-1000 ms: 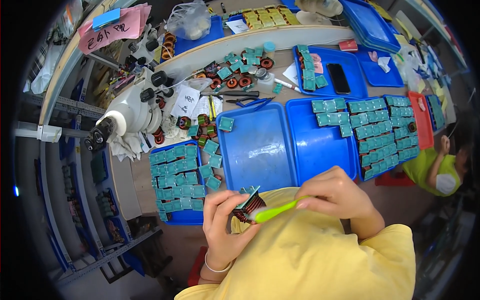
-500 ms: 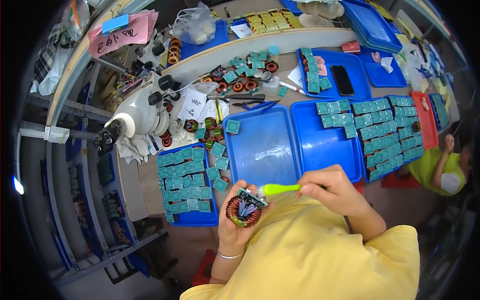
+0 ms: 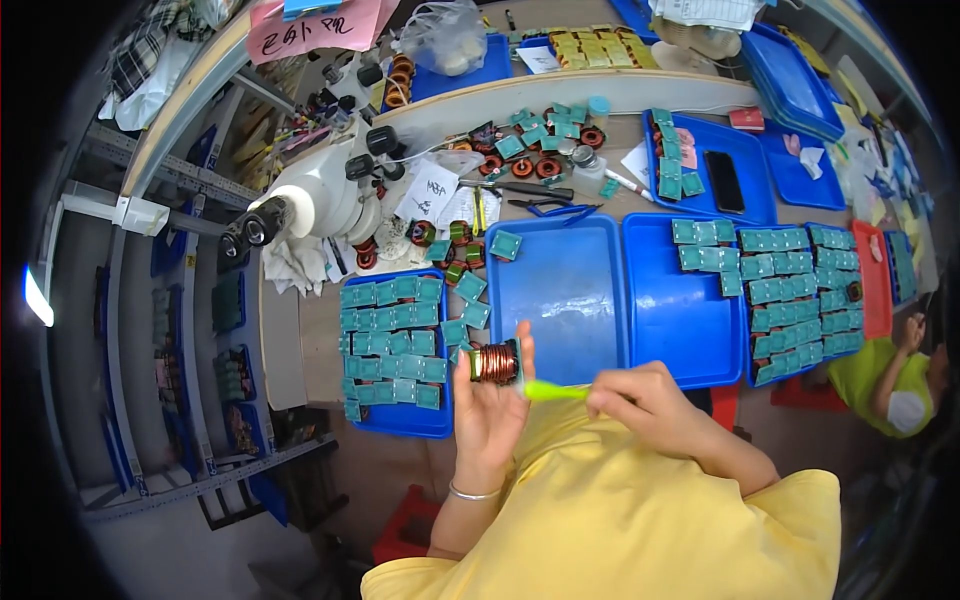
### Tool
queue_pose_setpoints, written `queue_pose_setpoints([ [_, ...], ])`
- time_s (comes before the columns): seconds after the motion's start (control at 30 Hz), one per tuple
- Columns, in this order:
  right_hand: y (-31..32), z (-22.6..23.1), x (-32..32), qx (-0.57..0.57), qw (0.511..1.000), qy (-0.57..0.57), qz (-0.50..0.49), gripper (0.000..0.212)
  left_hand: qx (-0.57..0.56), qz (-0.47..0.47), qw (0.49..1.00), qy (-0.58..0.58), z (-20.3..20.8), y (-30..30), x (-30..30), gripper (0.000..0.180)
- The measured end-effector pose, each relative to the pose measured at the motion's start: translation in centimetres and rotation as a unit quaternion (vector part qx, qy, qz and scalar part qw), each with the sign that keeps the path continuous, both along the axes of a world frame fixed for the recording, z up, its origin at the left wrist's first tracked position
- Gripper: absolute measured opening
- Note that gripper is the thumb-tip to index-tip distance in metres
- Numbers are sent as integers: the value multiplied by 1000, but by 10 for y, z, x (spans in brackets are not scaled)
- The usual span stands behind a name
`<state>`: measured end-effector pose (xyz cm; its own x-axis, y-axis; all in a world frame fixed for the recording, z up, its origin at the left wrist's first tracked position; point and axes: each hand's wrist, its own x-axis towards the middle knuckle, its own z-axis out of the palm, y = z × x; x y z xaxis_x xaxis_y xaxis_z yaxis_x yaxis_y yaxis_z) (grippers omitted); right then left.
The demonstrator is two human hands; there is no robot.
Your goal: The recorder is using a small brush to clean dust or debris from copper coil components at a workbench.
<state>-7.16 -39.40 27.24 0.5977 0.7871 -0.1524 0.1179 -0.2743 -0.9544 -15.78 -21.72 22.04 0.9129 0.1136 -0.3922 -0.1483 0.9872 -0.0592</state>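
My left hand [image 3: 488, 425] holds a copper-wound coil [image 3: 495, 363] between its fingertips. The coil sits on its side, its dark board edge-on at the right, so the board's face is hidden. In my right hand [image 3: 645, 405] is a small brush with a bright green handle [image 3: 556, 391], gripped at its right end. The brush head is at the board's lower edge; whether it touches is hard to tell. Behind the coil lies a blue tray [image 3: 555, 300], and to the left a blue tray [image 3: 405, 431] carries rows of coils topped with green boards.
A microscope [image 3: 310, 205] stands at the left. Pliers [image 3: 555, 209], loose coils [image 3: 548, 167] and papers lie behind the trays. Right are a blue tray [image 3: 690, 330] partly filled with green boards and a phone [image 3: 724, 182]. A person in yellow-green [image 3: 870, 385] sits at far right.
My left hand has turned the coil so its wound side shows and the board stands edge-on. The brush has moved slightly down beside it. The whole view has shifted.
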Motion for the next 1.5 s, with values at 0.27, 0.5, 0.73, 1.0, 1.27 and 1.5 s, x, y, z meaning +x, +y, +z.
queue_pose_setpoints([
  [0.27, 32, -53, -1, -117, 956, -251, 100, 26, 36, -6, 998, 55, -16, 2, 4, 43],
  [0.5, 42, -61, 11, -40, 933, -357, -32, 23, 79, 5, 992, 97, -30, 11, 5, 39],
  [0.73, 28, -60, 28, -16, 972, -168, -166, 15, 167, 41, 980, 100, -57, 38, -34, 38],
  [1.0, -10, -98, 25, -77, 975, -58, -201, 24, 561, 200, 655, 465, -127, 105, -139, 44],
  [1.27, -59, -119, 37, -161, 944, -91, -273, 24, 854, 48, 137, 501, -182, 167, -152, 45],
  [1.5, -132, -140, 73, -209, 867, -139, -431, 26, 838, 50, 11, 543, -199, 179, -179, 63],
])
